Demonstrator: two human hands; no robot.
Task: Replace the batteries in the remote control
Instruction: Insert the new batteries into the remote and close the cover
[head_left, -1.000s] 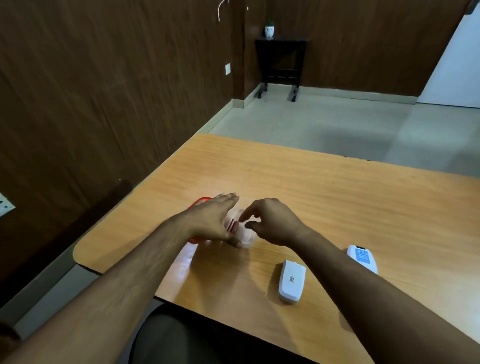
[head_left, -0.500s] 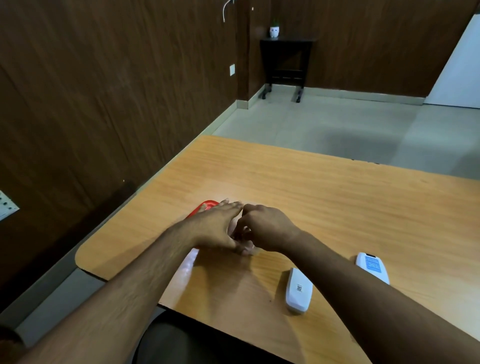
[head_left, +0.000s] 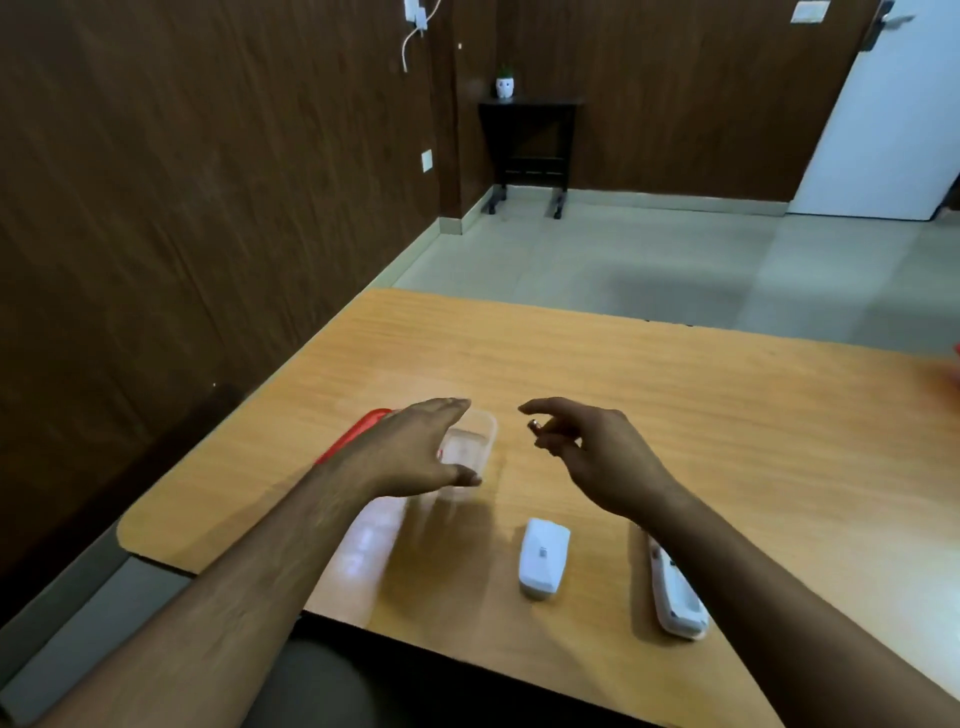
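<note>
Pinching a small battery (head_left: 535, 427), blurred, right hand (head_left: 597, 457) | left hand (head_left: 410, 457) open, fingers straight over clear container (head_left: 475, 447), contents unclear | remote (head_left: 675, 597) at 5 o'clock, half hidden by forearm | battery cover (head_left: 543, 558) at 6 o'clock

A light wooden bench (head_left: 675, 405) stands beside a dark wood-panelled wall (head_left: 182, 208). Across the pale tiled floor (head_left: 649, 260), a small black side table (head_left: 530, 140) carries a little white plant pot (head_left: 505, 86), near a white door (head_left: 893, 119)

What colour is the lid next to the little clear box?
Red. The lid peeks out behind the left hand in the head view.
</note>
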